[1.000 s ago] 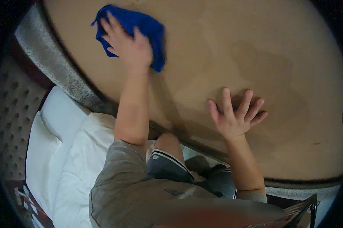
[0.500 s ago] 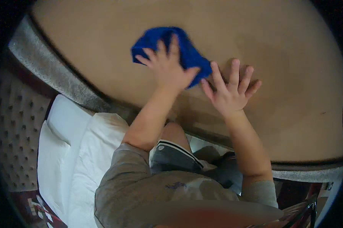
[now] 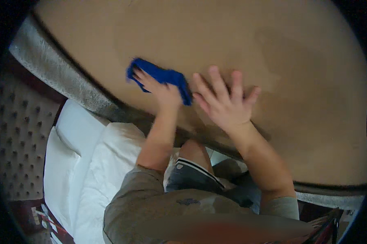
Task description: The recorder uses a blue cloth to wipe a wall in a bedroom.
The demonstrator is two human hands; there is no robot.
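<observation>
My left hand [image 3: 164, 92] presses a blue cloth [image 3: 161, 74] against a broad tan surface [image 3: 216, 36]. Its fingers lie over the bunched cloth near the left end and are smeared by motion; part of the fabric sticks out past the thumb side. To the right of the cloth, my right hand [image 3: 228, 99] is open, its fingers spread, with nothing in it. It is at the tan surface, but whether the whole palm touches cannot be told. Darker patches [image 3: 289, 53] show on the tan surface beyond my right hand.
A dark edge and a grey textured border [image 3: 65, 67] run along the surface's left and near sides. White bedding [image 3: 114, 142] and a pillow [image 3: 59, 171] lie at the left, beside a brown tufted headboard [image 3: 22, 138]. My knee [image 3: 195, 152] is close to the near edge.
My left hand has swept left and nearer with the cloth, which is now more bunched. My right hand has shifted left, still spread. The view has tilted slightly.
</observation>
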